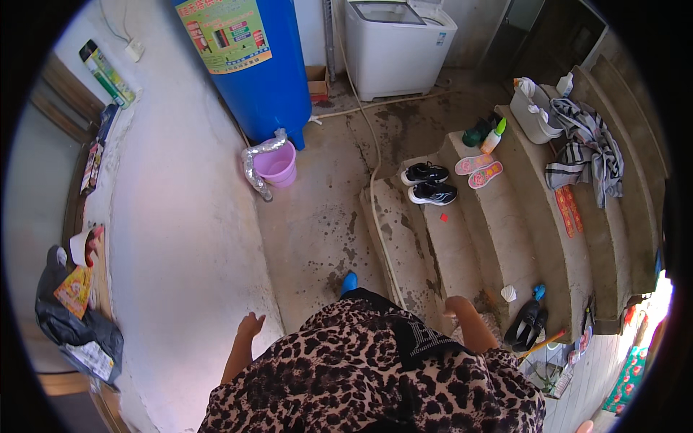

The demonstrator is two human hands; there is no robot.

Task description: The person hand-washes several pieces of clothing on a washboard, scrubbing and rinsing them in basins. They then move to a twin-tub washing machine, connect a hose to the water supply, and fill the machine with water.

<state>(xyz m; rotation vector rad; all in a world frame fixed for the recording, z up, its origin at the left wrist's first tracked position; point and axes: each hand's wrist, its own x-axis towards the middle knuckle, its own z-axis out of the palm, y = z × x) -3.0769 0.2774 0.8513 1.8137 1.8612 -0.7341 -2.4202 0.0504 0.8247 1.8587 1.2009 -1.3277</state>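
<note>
My left hand (251, 325) hangs beside the white wall (184, 227), fingers slightly apart, with nothing seen in it. On the other side my right hand (459, 307) hangs by the lower concrete steps (460, 243); its fingers are partly hidden and I see no object in it. Between the hands, one blue-covered foot (349, 282) stands on the damp concrete floor (311, 233). A pale hose (379, 216) runs along the floor and over the lowest steps, its near end hidden by my leopard-print top (325, 373).
Ahead stand a blue tank (265, 92), a pink bucket (279, 166) and a white washing machine (398, 51). Black sneakers (430, 184), insoles (479, 170), a bottle (492, 138), a grey basin (533, 116), striped cloth (587, 146) and black shoes (526, 326) lie on the steps.
</note>
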